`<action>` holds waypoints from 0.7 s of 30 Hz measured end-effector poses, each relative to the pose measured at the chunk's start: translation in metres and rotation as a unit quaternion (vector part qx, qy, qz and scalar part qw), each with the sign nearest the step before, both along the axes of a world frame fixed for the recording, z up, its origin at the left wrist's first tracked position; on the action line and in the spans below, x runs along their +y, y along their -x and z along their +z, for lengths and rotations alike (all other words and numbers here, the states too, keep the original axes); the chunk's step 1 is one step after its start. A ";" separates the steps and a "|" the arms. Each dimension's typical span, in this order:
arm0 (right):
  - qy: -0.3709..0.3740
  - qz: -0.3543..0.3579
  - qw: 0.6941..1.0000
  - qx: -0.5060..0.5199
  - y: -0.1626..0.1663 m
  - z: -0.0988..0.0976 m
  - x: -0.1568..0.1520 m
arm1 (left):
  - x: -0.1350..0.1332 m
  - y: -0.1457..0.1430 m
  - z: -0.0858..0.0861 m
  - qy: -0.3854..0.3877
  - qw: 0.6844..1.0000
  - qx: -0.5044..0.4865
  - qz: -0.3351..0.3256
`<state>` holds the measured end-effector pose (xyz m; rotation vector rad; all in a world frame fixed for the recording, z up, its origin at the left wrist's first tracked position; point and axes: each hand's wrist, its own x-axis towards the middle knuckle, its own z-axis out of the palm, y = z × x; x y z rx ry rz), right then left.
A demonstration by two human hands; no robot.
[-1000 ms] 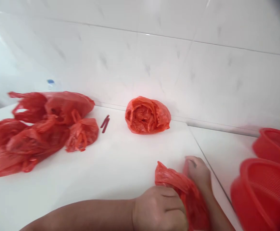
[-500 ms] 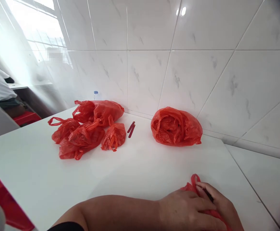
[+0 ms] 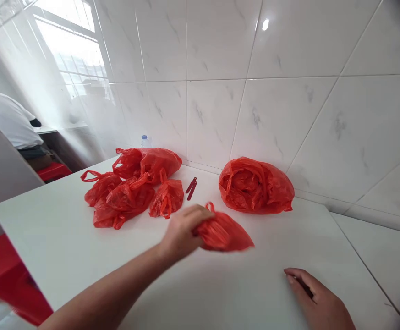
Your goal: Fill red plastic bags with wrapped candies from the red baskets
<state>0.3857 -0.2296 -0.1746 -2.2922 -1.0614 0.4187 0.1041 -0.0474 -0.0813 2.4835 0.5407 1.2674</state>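
Note:
My left hand (image 3: 182,231) is closed on a folded red plastic bag (image 3: 224,233) and holds it just above the white table (image 3: 65,238), mid-table. My right hand (image 3: 318,300) lies on the table at the lower right with fingers stretched out and holds nothing. A large red bag stuffed with more bags (image 3: 256,185) sits behind the held one, near the wall. A heap of several crumpled red bags (image 3: 131,188) lies to the left.
Two dark red clips (image 3: 191,188) lie between the heap and the stuffed bag. A small bottle (image 3: 145,141) stands behind the heap by the tiled wall. A person in a white shirt (image 3: 9,119) sits at far left. A red stool (image 3: 5,277) is below the table's left edge.
My left hand has lifted the folded red bag away from my right hand and carried it left and forward. My right hand has let go and stays flat on the table.

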 end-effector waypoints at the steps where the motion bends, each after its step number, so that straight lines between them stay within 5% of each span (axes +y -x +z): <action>1: -0.001 0.002 1.000 -0.006 0.001 0.000 0.000 | 0.011 0.011 0.010 -0.019 0.998 -0.020 0.056; 5: -0.020 -0.001 1.000 -0.016 0.004 0.001 0.000 | 0.052 0.046 0.037 -0.046 0.944 -0.083 0.316; 8: -0.026 -0.009 1.000 -0.013 0.008 0.002 0.000 | 0.071 0.065 0.029 0.018 0.912 0.037 0.409; 11: -0.030 -0.014 0.999 -0.015 0.012 0.003 0.000 | 0.077 0.075 0.006 0.084 0.892 0.204 0.394; 14: -0.034 -0.014 0.999 -0.022 0.015 0.005 0.001 | 0.071 0.072 -0.007 0.066 0.894 0.229 0.380; 17: -0.050 -0.006 0.998 -0.034 0.016 0.005 0.002 | 0.060 0.055 -0.001 -0.017 0.920 0.183 0.347; 21: -0.055 0.007 0.998 -0.038 0.019 0.007 0.002 | 0.047 0.014 0.019 -0.028 0.971 0.131 0.196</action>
